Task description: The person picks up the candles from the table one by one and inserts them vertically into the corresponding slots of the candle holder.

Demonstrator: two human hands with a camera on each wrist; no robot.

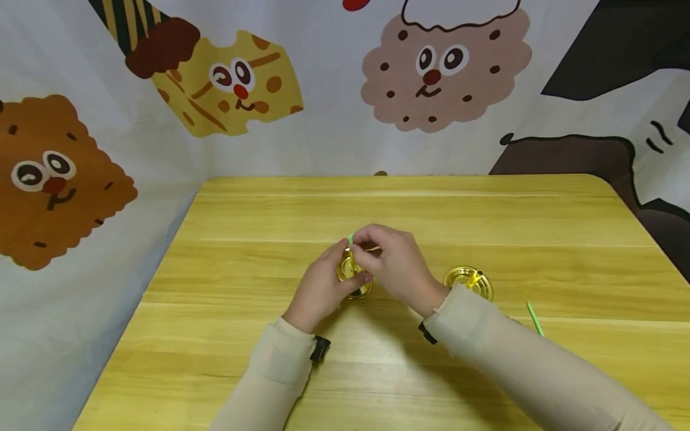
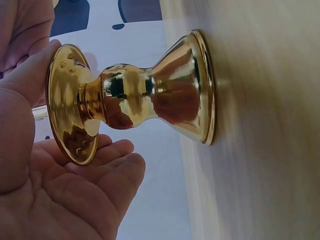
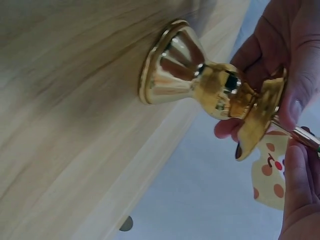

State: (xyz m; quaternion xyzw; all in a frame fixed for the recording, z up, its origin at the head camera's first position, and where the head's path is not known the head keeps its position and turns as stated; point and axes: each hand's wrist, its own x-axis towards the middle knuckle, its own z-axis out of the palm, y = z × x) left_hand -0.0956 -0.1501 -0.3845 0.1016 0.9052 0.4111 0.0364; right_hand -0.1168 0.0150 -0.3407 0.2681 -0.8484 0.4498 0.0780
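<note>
A shiny gold candle holder [image 1: 360, 291] stands upright on the table, with a flared base, a round middle and a wide dish [image 2: 70, 105] on top. My left hand [image 1: 321, 287] holds it at the dish, thumb on the near side and fingers round the other. From the dish rises a thin gold stem [image 3: 304, 136]. At the stem's upper end my right hand [image 1: 396, 260] pinches a thin green stick [image 1: 351, 239], mostly hidden by the fingertips. In the right wrist view, only a sliver of green shows at the frame's edge.
Right of the hands, a second gold holder [image 1: 458, 275] sits on the wooden table [image 1: 232, 335], partly covered by my right sleeve. Beyond it lies another green stick [image 1: 533, 314], its lower end behind the forearm. A white cartoon-print cloth [image 1: 334, 90] hangs behind the table's far edge.
</note>
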